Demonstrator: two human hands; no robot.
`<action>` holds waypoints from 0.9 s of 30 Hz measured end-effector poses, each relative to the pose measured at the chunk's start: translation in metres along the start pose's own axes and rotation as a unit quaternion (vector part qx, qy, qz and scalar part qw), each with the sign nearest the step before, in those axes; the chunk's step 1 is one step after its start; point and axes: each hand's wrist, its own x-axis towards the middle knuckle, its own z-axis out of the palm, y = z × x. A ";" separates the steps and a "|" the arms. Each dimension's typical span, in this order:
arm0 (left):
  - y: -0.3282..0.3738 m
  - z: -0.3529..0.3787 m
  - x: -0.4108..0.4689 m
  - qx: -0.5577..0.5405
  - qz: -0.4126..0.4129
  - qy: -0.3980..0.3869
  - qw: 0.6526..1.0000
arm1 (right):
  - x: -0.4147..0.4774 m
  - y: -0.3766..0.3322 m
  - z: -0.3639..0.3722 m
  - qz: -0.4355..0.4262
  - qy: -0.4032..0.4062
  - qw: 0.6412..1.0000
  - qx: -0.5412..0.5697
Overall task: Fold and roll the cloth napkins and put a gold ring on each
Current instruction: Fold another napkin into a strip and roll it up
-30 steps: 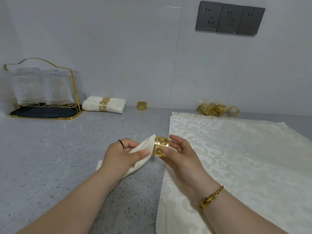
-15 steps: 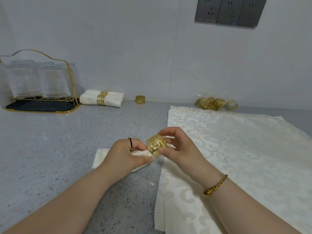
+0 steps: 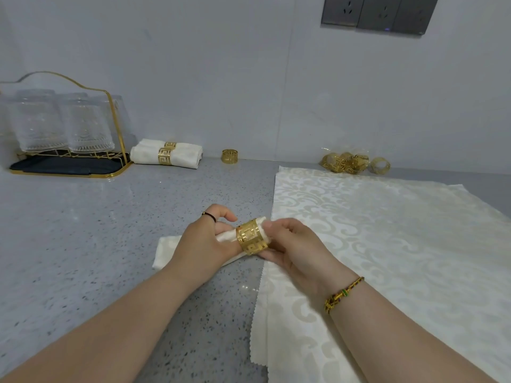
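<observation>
The left hand grips the rolled napkin while the right hand pinches a gold ring onto its end, between both hands; far beyond them finished rolls lie ringed, and the flat napkin under the right wrist is not yet folded

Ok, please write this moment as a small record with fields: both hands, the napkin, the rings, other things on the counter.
left hand: grips the rolled cream cloth napkin
right hand: holds the gold cut-out metal ring
ring position: around the napkin, near its right end
done: finished ringed napkins by the wall
spare rings: single loose gold ring; heap of gold rings
waiting: flat cream patterned cloth on the grey speckled counter
other: gold wire rack of upturned glasses
</observation>
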 end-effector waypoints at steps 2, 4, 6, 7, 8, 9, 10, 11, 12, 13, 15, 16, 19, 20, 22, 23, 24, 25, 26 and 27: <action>-0.001 0.000 0.000 0.013 0.013 0.006 1.000 | -0.001 0.000 -0.001 0.032 -0.012 0.999 -0.027; -0.001 -0.001 -0.001 0.042 0.034 0.011 0.998 | -0.001 -0.002 -0.003 0.058 -0.031 0.997 -0.042; 0.001 -0.001 -0.002 0.094 0.062 0.002 0.994 | -0.001 -0.005 -0.006 0.079 -0.041 0.995 -0.049; 0.002 -0.001 -0.002 0.120 0.077 -0.005 0.990 | 0.000 -0.006 -0.007 0.087 -0.043 0.994 -0.056; 0.003 -0.001 -0.003 0.142 0.091 -0.013 0.986 | 0.000 -0.006 -0.007 0.092 -0.041 0.993 -0.063; 0.004 -0.001 -0.003 0.164 0.101 -0.020 0.981 | -0.001 -0.007 -0.007 0.093 -0.039 0.992 -0.073; 0.004 0.000 -0.003 0.201 0.110 -0.026 0.973 | 0.000 -0.006 -0.006 0.091 -0.034 0.992 -0.082; 0.002 0.000 -0.003 0.258 0.124 -0.034 0.958 | 0.000 -0.004 -0.006 0.087 -0.026 0.992 -0.089; -0.001 0.001 -0.004 0.317 0.141 -0.041 0.937 | 0.001 -0.003 -0.006 0.082 -0.018 0.992 -0.096; -0.001 0.001 -0.004 0.357 0.156 -0.047 0.920 | 0.001 -0.002 -0.006 0.078 -0.011 0.992 -0.102; 0.002 0.002 -0.008 0.378 0.171 -0.047 0.909 | 0.003 0.001 -0.006 0.073 -0.007 0.992 -0.107; 0.003 0.004 -0.008 0.383 0.185 -0.045 0.904 | 0.003 0.001 -0.006 0.070 -0.009 0.992 -0.109; 0.002 0.010 -0.002 0.377 0.232 -0.015 0.897 | 0.003 0.001 -0.005 0.057 0.000 0.993 -0.102; 0.002 0.009 0.001 0.371 0.239 -0.001 0.897 | 0.003 -0.001 -0.006 0.052 0.006 0.994 -0.099; 0.004 0.002 0.003 0.385 0.237 0.007 0.892 | 0.004 -0.006 -0.012 0.044 0.014 0.995 -0.085; 0.005 -0.001 0.002 0.393 0.230 0.008 0.890 | 0.005 -0.008 -0.016 0.041 0.010 0.996 -0.078; 0.007 -0.005 0.001 0.395 0.219 0.001 0.892 | 0.005 -0.011 -0.019 0.039 0.003 0.996 -0.078; 0.009 -0.008 0.001 0.391 0.213 -0.004 0.895 | 0.005 -0.014 -0.021 0.038 -0.005 0.996 -0.078; 0.007 -0.010 0.001 0.379 0.207 -0.015 0.902 | 0.004 -0.015 -0.023 0.037 -0.011 0.996 -0.079; 0.005 -0.011 0.002 0.374 0.208 -0.025 0.903 | 0.004 -0.016 -0.024 0.039 -0.020 0.996 -0.075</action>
